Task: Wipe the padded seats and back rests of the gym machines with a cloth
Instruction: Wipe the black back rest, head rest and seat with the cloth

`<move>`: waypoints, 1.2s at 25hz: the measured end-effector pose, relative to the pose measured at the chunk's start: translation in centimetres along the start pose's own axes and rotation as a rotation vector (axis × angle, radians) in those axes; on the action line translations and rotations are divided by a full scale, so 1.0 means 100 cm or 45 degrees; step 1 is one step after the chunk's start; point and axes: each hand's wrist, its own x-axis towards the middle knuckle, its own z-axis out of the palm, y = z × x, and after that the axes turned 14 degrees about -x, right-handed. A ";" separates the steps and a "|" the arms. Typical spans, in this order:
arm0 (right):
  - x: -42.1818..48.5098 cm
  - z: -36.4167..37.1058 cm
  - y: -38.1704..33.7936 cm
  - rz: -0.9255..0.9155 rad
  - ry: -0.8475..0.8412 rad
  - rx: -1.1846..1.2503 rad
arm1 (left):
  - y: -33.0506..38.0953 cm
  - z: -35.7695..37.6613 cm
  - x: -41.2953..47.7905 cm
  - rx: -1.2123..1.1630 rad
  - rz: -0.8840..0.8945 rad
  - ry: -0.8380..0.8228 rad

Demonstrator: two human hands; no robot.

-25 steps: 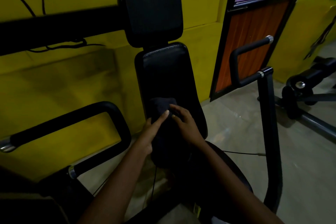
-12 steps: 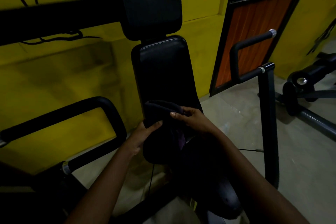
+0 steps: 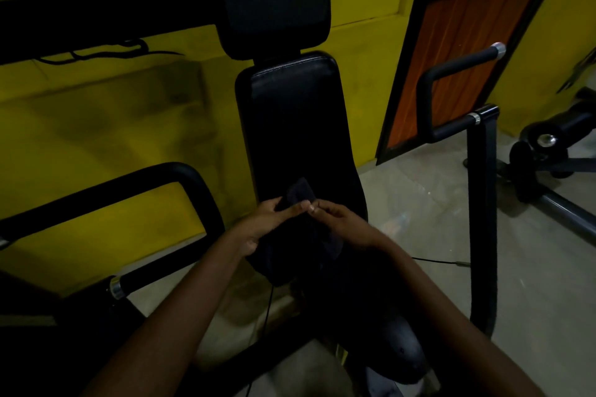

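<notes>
Far left: looped handle (image 3: 167, 171) made of black matte tube, with a chrome collar near its lower end. Behind it is a yellow wall (image 3: 96, 113), painted, blotchy, with a stepped ledge. Thin black cables (image 3: 96, 53) run loose along the ledge under a thick black horizontal beam (image 3: 96, 19).

Centre: head rest (image 3: 274, 0), a rounded square pad with a fine grainy black cover. Directly below it sits the back rest (image 3: 296, 126) — long, narrow, smooth black vinyl with a stitched seam along the top edge, widening slightly toward the bottom.

Left hand (image 3: 267, 222) is in front of the lower back rest, thumb and fingers pinching the cloth (image 3: 298, 195). The cloth is dark and soft, one corner standing up above the fingertips, the rest hanging down between the hands. Its lower outline is lost against the dark pad. Whether it touches the back rest I cannot tell. Right hand (image 3: 342, 222) has its fingers curled, gripping the same cloth, fingertips almost meeting the left thumb.

Below the right forearm: seat (image 3: 400, 351) — rounded edge, dull sheen, mostly in shadow.

Right: a door (image 3: 461, 58) with an orange-brown ribbed wood panel in a black frame. In front of it is a second bent handle (image 3: 451, 74), black grip, chrome end cap. It joins a square black upright post (image 3: 480, 203). The floor (image 3: 419, 203) is grey, smooth concrete. Far right: another machine (image 3: 554, 138) with black roller pads and a chrome bolt head.
</notes>
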 end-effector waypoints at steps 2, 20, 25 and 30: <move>-0.007 -0.021 -0.006 -0.002 -0.047 -0.052 | 0.000 -0.011 -0.001 0.154 -0.032 -0.103; 0.000 0.022 0.033 0.058 0.132 -0.227 | 0.011 -0.021 -0.011 -0.208 -0.126 -0.205; 0.008 0.013 0.036 0.093 0.289 -0.114 | 0.026 -0.023 0.010 0.442 0.257 -0.037; 0.034 -0.005 0.040 0.252 0.722 0.421 | 0.037 -0.020 0.058 0.335 0.492 0.548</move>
